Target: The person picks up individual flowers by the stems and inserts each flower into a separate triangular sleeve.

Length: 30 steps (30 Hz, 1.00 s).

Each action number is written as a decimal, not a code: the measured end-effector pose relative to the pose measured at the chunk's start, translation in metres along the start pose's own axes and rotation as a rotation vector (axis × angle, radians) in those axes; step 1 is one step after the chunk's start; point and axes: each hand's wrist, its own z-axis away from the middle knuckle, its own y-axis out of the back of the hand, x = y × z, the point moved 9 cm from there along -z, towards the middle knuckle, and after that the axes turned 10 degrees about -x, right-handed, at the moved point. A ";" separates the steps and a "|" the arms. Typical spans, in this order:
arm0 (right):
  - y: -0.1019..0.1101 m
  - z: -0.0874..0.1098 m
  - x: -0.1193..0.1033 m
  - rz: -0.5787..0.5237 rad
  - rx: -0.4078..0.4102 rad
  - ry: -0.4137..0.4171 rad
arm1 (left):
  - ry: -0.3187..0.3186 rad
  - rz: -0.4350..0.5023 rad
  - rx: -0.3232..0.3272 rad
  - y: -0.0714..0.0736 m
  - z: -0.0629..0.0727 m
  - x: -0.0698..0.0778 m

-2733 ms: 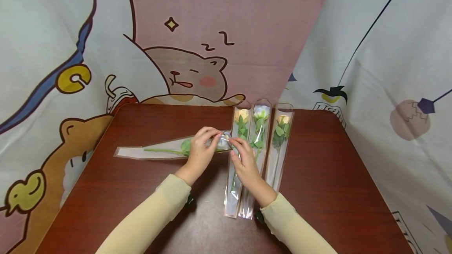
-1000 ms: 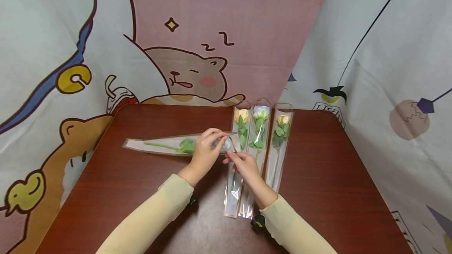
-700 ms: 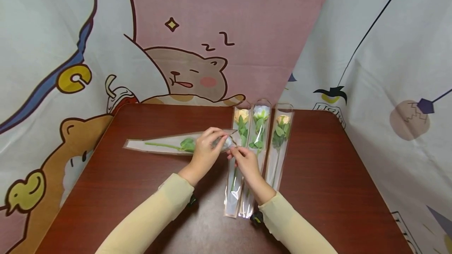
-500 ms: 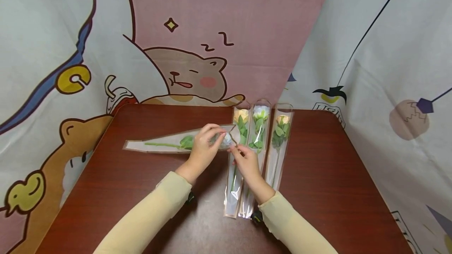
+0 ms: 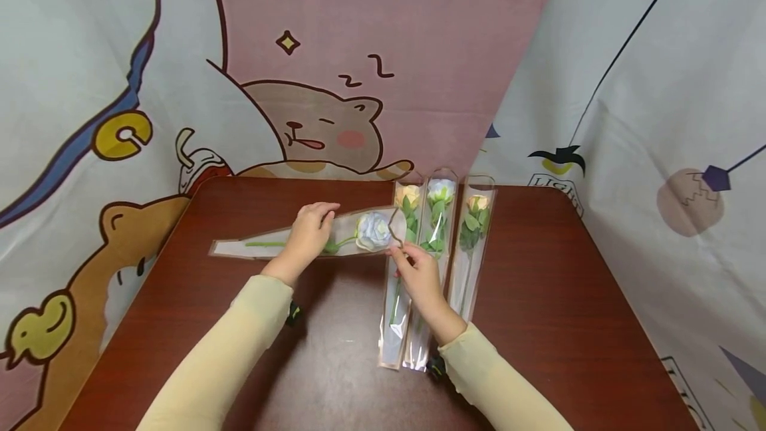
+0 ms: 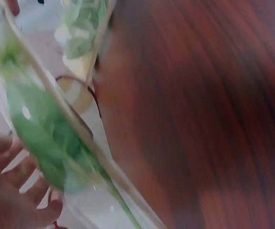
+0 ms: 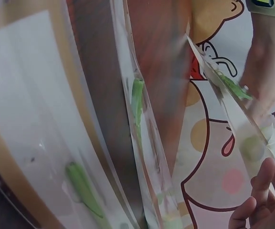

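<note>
A blue-white artificial rose (image 5: 374,231) lies sideways inside a clear, brown-edged flower sleeve (image 5: 227,247), its green stem pointing left. My right hand (image 5: 419,275) pinches the lower corner of the sleeve's mouth, at the bloom end. Above the stem and leaves is my left hand (image 5: 306,235), its fingers loosely extended and covering part of the leaves. In the left wrist view, green leaves (image 6: 46,133) show through the plastic beside the blurred left fingers (image 6: 23,176); whether they touch the sleeve is unclear. The right wrist view catches only some right fingers (image 7: 263,191).
Three more sleeved roses lie roughly upright on the brown table (image 5: 538,298): a peach one (image 5: 409,195), a blue-white one (image 5: 441,190) and another peach one (image 5: 477,203). The held sleeve's mouth overlaps the first. A cartoon-printed cloth (image 5: 455,52) hangs behind the table.
My left hand has let go near the bloom and moved left along the sleeve, uncovering the rose. The right hand has moved slightly down and now pinches the lower corner of the mouth.
</note>
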 end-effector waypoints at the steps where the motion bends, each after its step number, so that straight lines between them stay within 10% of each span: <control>1: 0.000 0.000 0.000 -0.011 -0.004 -0.002 | 0.027 -0.008 -0.035 0.000 0.000 -0.006; 8: 0.006 -0.008 0.006 -0.077 0.010 -0.064 | 0.061 0.082 -0.085 0.004 0.003 -0.022; 19: -0.017 -0.039 -0.001 -0.406 -0.177 -0.077 | -0.023 0.338 0.182 0.018 0.004 -0.002; 30: -0.043 -0.054 -0.020 -0.135 -0.305 -0.064 | -0.026 0.805 0.401 0.031 0.009 0.019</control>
